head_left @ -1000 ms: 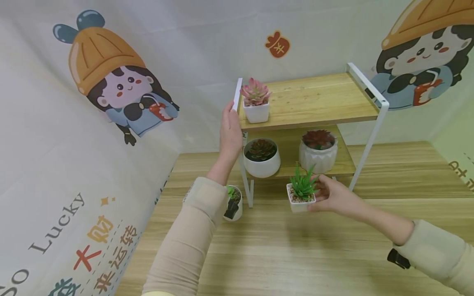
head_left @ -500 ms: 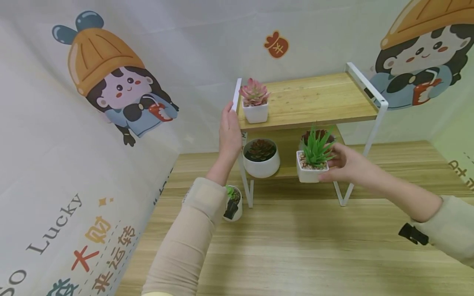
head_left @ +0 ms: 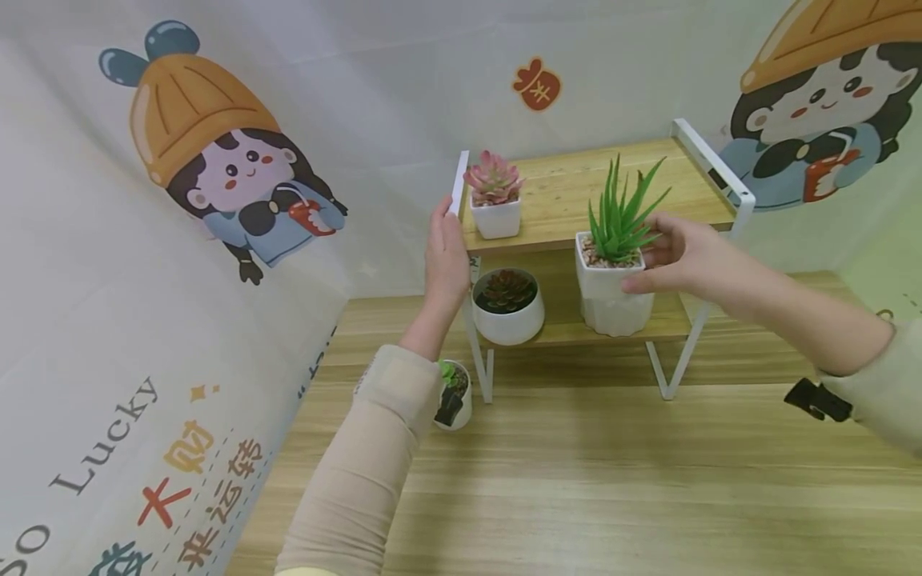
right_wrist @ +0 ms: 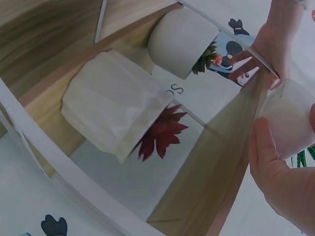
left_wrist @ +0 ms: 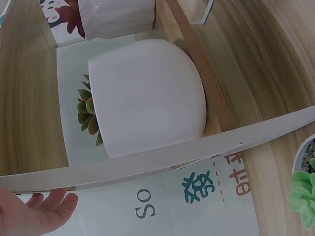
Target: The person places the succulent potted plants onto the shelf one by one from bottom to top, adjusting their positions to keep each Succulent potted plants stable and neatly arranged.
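My right hand [head_left: 684, 256] pinches a small potted aloe [head_left: 615, 228] by its square white pot. The pot is raised in front of the shelf's upper board [head_left: 569, 192], near its front edge. My left hand [head_left: 446, 260] rests against the white left frame of the two-tier shelf, its fingers fairly straight. On the upper board's left end stands a pink succulent [head_left: 495, 188] in a white pot. Below it sits a round white pot [head_left: 508, 322] with a dark succulent. A ribbed white pot [head_left: 615, 312] stands to its right; its red plant [right_wrist: 162, 130] shows in the right wrist view.
A white pot with a light green succulent [head_left: 454, 400] stands on the wooden table [head_left: 562, 496] by the shelf's left leg. A printed cloth [head_left: 403, 96] hangs behind the shelf and along the left. The metal frame [head_left: 713, 172] rises at the upper board's right end.
My right hand has lifted the aloe from below the lower board up to the upper board's front edge, moving slightly right. My left hand has stayed at the frame.
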Available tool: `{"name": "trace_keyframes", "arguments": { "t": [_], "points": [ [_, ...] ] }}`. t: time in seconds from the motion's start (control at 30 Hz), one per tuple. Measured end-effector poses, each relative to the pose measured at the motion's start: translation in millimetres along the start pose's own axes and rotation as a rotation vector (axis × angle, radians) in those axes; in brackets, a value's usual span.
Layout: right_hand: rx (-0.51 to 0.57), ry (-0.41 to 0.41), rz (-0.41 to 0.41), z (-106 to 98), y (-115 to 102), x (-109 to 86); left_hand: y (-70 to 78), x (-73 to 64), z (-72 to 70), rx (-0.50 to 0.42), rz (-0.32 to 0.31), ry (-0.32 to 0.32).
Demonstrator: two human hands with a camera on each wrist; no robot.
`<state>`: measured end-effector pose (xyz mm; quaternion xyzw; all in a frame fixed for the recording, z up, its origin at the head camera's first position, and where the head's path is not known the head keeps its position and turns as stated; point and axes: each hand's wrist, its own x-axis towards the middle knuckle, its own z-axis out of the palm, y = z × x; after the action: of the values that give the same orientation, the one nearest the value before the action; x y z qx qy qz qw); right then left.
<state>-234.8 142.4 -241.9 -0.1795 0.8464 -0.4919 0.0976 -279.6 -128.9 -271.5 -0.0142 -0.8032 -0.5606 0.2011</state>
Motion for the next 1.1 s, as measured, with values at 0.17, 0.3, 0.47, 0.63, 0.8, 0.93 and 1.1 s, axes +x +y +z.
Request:
{"name": "trace_keyframes", "arguments": {
  "t": [0.17,0.3,0.47,0.63,0.8,0.93,1.1],
  "points": [
    [0.039,0.006,-0.024,-6.6,-9.7,9.6,-0.1,0.6,0.0,-0.001,-0.001,0.003],
    [0.082,0.024,-0.059,-14.0,-14.5,18.8,0.1,0.7,-0.4,-0.001,0.000,-0.002],
    [0.085,0.054,-0.071,-19.5,-20.9,31.6,0.1,1.2,-0.7,-0.001,-0.004,-0.001],
    [0.119,0.036,-0.042,-19.5,-24.5,46.1,-0.6,1.0,-1.1,-0.008,0.000,-0.007],
    [0.100,0.012,-0.006,-19.5,-26.8,55.6,-1.7,0.4,-1.0,-0.001,-0.001,-0.002],
    [0.086,-0.003,-0.007,-19.8,-26.6,59.2,-2.1,0.5,-0.5,0.013,0.003,0.001],
    [0.057,-0.025,-0.012,-20.9,-26.5,61.4,-1.6,0.5,-0.7,0.015,0.006,0.002]
  ]
}}
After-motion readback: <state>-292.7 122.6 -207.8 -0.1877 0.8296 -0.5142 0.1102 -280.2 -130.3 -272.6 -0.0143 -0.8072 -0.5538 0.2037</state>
